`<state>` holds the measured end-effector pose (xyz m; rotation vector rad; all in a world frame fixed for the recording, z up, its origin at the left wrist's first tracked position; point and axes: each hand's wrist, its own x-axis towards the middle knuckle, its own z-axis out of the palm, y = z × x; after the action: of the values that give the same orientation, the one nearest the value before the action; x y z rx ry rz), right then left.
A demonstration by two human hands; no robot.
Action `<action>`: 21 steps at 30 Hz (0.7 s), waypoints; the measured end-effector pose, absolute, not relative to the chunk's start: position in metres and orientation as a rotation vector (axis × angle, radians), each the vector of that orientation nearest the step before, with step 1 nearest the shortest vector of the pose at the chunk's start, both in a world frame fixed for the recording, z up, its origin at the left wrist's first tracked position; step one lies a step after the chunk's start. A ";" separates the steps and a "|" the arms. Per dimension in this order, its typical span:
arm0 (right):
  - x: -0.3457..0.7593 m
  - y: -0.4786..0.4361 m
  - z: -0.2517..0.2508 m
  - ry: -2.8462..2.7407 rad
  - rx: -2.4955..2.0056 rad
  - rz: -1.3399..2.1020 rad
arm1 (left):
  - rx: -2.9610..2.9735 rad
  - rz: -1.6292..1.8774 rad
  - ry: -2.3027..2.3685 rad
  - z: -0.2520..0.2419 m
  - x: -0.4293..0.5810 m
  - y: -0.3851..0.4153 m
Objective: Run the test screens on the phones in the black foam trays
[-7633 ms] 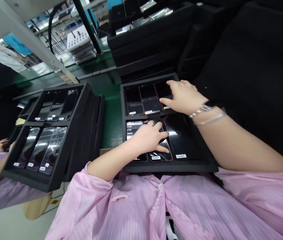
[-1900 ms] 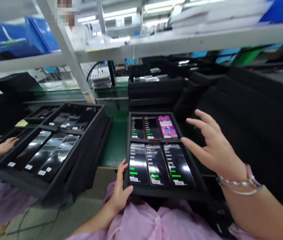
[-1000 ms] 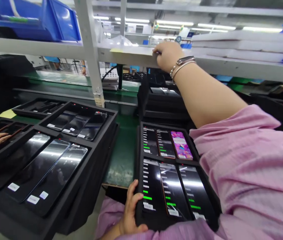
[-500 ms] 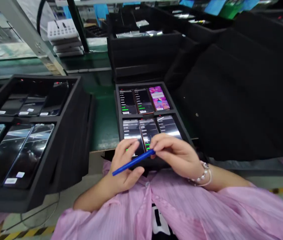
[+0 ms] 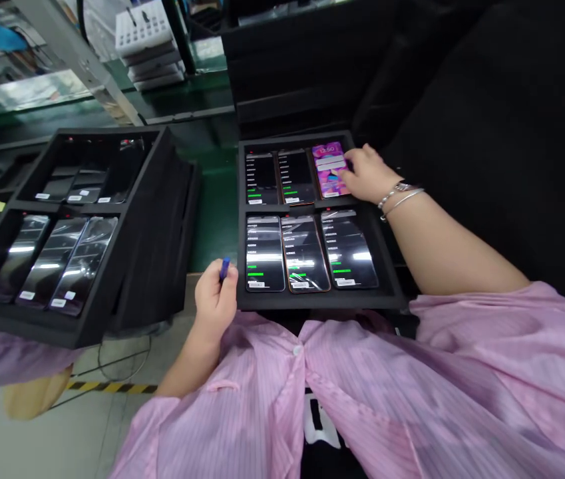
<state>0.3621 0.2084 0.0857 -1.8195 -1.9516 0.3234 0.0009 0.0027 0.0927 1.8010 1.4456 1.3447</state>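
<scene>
A black foam tray (image 5: 312,303) rests against my lap and holds several lit phones in two rows. My left hand (image 5: 215,299) is closed round a blue pen (image 5: 223,267) at the tray's near left corner. My right hand (image 5: 367,174) reaches to the far right pocket, fingers curled on the edge of the phone with the pink screen (image 5: 331,167). The other phones (image 5: 305,251) show dark screens with green bars.
A second black tray (image 5: 75,233) of dark phones sits on a stack to my left, over a green belt (image 5: 215,213). Taller black tray stacks (image 5: 302,73) stand behind and to the right. White trays (image 5: 148,36) lie at the back. Another person's pink sleeve (image 5: 7,362) shows bottom left.
Half a second ago both hands held the blue pen over the tray's near edge. Now the left hand alone holds it, and the right hand has moved to the pink-screen phone.
</scene>
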 end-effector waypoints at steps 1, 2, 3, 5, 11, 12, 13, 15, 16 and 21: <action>0.359 0.202 0.089 -1.932 -1.736 0.290 | 1.909 1.262 1.450 0.096 -0.004 0.003; 0.354 0.190 0.094 -1.941 -1.629 0.258 | 2.032 1.178 1.407 0.099 -0.009 0.003; 0.350 0.171 0.101 -1.994 -1.516 0.242 | 2.170 1.084 1.346 0.102 -0.012 0.004; 0.341 0.122 0.114 -2.240 -1.309 0.255 | 2.443 0.868 1.242 0.108 -0.014 0.005; 0.336 0.007 0.115 -2.647 -1.170 0.189 | 2.714 0.378 1.194 0.115 -0.008 0.030; 0.336 0.005 0.109 -2.661 -1.192 0.176 | 2.707 0.332 1.230 0.116 -0.006 0.038; 0.336 0.007 0.104 -2.664 -1.224 0.157 | 2.698 0.309 1.275 0.116 -0.004 0.048; 0.335 0.023 0.098 -2.627 -1.320 0.114 | 2.666 0.338 1.380 0.117 0.000 0.068; 0.335 0.036 0.097 -2.577 -1.377 0.098 | 2.639 0.391 1.418 0.117 0.002 0.077; 0.338 0.119 0.113 -2.222 -1.503 0.248 | 2.423 0.809 1.461 0.108 0.014 0.123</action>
<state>0.3378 0.1187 0.1130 -1.5027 -2.2223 0.2480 0.0142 0.1232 0.1077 2.4227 1.4608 0.8088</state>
